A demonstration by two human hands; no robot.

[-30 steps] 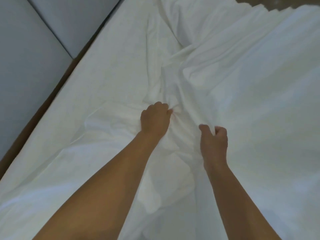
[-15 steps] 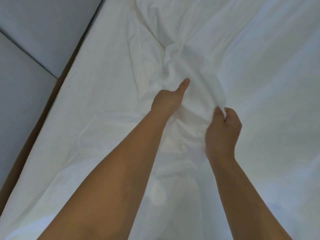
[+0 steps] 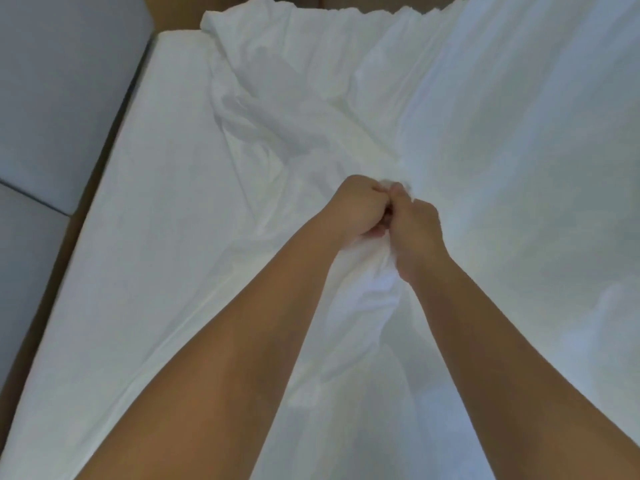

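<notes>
While the left hand (image 3: 360,206) and right hand (image 3: 414,225) touch, both clench a bunched fold of the crumpled white cotton bedsheet (image 3: 311,109) covering the mattress (image 3: 173,168).

Soft, dim light is falling over the white sheet (image 3: 485,168), glowing warmest at its middle folds and greying toward its right side. Faint shadows are lying in its creases; its far edge is bowing and blurring.
</notes>
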